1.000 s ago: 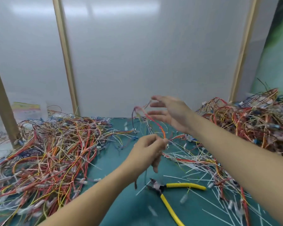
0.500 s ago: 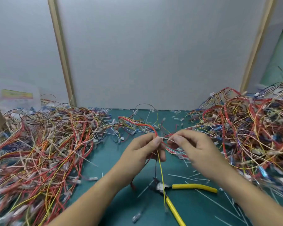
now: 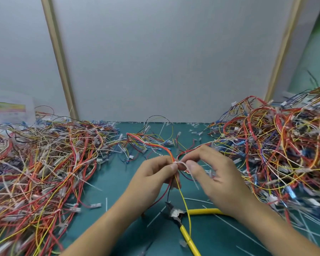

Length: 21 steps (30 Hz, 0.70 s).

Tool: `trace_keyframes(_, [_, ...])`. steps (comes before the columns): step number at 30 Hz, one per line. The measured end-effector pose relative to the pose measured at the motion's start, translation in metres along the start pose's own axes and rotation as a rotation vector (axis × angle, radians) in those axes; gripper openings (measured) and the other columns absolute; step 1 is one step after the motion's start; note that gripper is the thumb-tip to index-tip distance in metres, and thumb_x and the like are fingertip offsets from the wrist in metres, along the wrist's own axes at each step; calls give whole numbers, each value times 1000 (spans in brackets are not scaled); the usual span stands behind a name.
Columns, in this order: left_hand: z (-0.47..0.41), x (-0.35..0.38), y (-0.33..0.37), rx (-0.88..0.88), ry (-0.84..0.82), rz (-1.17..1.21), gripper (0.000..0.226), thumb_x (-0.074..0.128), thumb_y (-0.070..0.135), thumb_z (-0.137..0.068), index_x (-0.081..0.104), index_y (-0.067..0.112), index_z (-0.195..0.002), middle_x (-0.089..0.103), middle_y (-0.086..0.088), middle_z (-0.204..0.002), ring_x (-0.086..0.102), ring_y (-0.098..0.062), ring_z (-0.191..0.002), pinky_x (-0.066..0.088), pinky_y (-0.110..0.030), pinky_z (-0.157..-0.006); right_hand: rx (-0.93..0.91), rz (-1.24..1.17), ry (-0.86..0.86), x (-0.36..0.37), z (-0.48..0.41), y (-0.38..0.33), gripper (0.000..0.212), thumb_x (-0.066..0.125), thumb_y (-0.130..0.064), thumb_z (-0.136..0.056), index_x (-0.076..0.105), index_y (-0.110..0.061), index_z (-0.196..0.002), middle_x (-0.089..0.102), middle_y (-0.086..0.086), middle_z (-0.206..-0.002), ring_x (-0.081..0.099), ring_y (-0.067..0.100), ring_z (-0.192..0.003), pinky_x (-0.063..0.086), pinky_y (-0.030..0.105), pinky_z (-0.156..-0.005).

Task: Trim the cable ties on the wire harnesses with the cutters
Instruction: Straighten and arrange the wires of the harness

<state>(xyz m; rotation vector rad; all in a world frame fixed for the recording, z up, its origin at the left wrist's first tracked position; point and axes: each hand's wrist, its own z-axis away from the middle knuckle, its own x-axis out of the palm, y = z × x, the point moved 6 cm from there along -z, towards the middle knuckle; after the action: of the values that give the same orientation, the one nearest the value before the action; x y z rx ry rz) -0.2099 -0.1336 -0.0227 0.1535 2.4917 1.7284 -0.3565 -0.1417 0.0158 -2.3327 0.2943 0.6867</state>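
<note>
At the left of the frame a wide left pile (image 3: 44, 163) of wire harnesses in red, yellow, orange and white lies on the green bench (image 3: 115, 182), and behind it, at the far left edge, stands a clear container (image 3: 9, 108) with a coloured label. In the centre the left hand (image 3: 155, 176) holds one harness (image 3: 155, 145) above the bench: its thumb and forefinger are closed on the wires just at the place where the cable tie (image 3: 182, 163) goes around them, and loose wires hang down from this grip, one yellow wire reaching down past the cutters (image 3: 175, 213). Just beside it, to the right, the right hand (image 3: 216, 178) pinches the white tail of the same cable tie between thumb and forefinger; its other fingers are loosely bent and blurred. The two hands nearly touch at the tie. The cutters lie flat on the bench below the hands, in nobody's grip, with the yellow handles spread apart. Thin white cut tie ends (image 3: 198, 200) are scattered on the bench around them. At the right of the frame a taller right pile (image 3: 275, 145) of harnesses rises toward the upper right edge.
</note>
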Motion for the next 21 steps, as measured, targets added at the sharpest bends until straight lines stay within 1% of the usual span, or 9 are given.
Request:
trace_keyframes(2, [0,-3,-4,-13,19,-38,24,54,22,-88,66,2,-81,61,-3,-66,60,-19,-64,49,-24,-67,17,-33,-4,2,1,2,27,51,-29,-97,73,-20,-86,63,-7,-90,61,14,-94,47,35,-84])
trace_keyframes(4, [-1,-6,-9,-13,47,-110,26,55,23,-90,68,0,-91,64,-2,-65,62,-19,-64,51,-27,-68,69,-103,-4,0,0,7,32,49,-34,-99,73,-20,-83,63,-5,-88,61,14,-91,46,28,-82])
trace_keyframes(7, [-1,-7,-14,0,87,-242,20,55,16,-99,68,21,-114,68,-5,-67,67,-20,-66,54,-31,-73,148,-95,-77,8,1,15,31,51,-31,-102,68,-20,-77,62,-5,-76,59,14,-75,47,34,-71])
trace_keyframes(8, [-1,-6,-14,-10,90,-230,24,55,13,-100,65,25,-118,68,-6,-67,67,-20,-66,55,-31,-72,161,-91,-105,12,2,17,33,50,-29,-103,67,-20,-77,62,-3,-73,59,15,-72,47,36,-70])
trace_keyframes(10, [-3,-7,-15,-59,89,-72,27,60,13,-96,66,23,-120,68,-10,-71,65,-20,-63,55,-30,-68,182,-113,-124,17,3,20,36,45,-35,-100,67,-20,-76,63,0,-71,56,9,-63,44,29,-62])
trace_keyframes(12, [-3,-9,-14,-110,72,72,26,61,18,-87,71,17,-110,67,-12,-75,63,-21,-62,54,-29,-64,214,-143,-111,17,4,23,37,43,-39,-97,68,-21,-76,65,-1,-70,51,5,-57,41,26,-58])
trace_keyframes(15, [-3,-11,-14,-135,41,127,19,67,26,-79,71,12,-90,61,-9,-71,61,-22,-60,51,-25,-59,243,-193,-81,17,4,27,38,44,-40,-95,70,-21,-75,67,-2,-69,48,6,-54,43,39,-59])
trace_keyframes(18, [-4,-14,-16,-146,81,121,23,73,37,-68,69,16,-75,56,-8,-62,57,-19,-52,47,-20,-53,242,-228,-85,19,5,26,37,45,-39,-95,70,-21,-74,66,-4,-66,45,7,-52,40,35,-55])
trace_keyframes(21, [-5,-19,-22,-181,131,126,26,75,41,-64,71,15,-70,49,-5,-54,47,-17,-46,47,-26,-51,233,-246,-115,23,7,24,36,46,-38,-96,70,-21,-75,66,-6,-66,45,6,-53,39,34,-55])
